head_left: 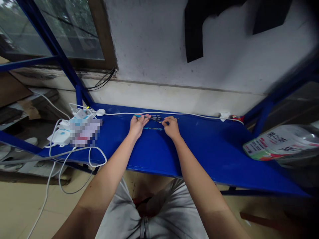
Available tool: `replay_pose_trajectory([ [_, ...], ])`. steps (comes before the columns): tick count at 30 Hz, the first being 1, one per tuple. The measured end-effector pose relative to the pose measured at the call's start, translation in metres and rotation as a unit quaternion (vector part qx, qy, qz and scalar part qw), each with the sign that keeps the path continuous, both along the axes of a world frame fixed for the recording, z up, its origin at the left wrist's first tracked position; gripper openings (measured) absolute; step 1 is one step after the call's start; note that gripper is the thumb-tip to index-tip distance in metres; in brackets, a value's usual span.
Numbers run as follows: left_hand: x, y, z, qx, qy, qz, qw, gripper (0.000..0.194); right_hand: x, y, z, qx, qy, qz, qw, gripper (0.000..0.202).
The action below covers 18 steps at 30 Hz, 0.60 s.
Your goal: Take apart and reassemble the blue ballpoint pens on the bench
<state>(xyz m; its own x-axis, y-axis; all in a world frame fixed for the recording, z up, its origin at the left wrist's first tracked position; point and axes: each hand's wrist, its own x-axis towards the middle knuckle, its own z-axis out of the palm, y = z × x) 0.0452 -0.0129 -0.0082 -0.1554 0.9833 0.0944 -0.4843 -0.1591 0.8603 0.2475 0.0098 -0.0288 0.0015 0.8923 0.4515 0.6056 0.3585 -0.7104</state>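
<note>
My left hand (137,126) is closed around a slim pen with a teal end (137,116), above the blue tabletop (199,142). A short way to its right, the fingers of my right hand (171,126) are pinched together; a thin piece shows at their tips, too small to name. Several dark pens or pen parts (156,117) lie side by side between and just beyond the hands. Closer to me, a light-blue pen (152,128) lies flat across the table between the two wrists.
On the left sit white power strips (59,132) with chargers and looping cables. A white cord (159,113) runs along the back edge to a white plug (225,116). A large labelled drink bottle (281,142) is at the right. Blue metal posts (79,96) frame the table.
</note>
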Motion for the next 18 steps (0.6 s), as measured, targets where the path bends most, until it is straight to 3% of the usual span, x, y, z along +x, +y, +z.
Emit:
replay_pose_trajectory([
  [11, 0.007, -0.005, -0.001, 0.004, 0.03, -0.022, 0.999, 0.031, -0.005, -0.006, 0.005, 0.028, -0.01, 0.034, 0.999, 0.01],
  [14, 0.002, 0.0, -0.004, 0.005, 0.026, 0.025, 0.999, 0.029, -0.001, -0.002, 0.001, 0.032, -0.006, 0.021, 0.999, 0.005],
  [18, -0.011, 0.011, -0.011, -0.01, 0.015, 0.128, 0.992, 0.028, 0.008, 0.006, -0.008, 0.018, -0.042, -0.027, 0.999, 0.018],
])
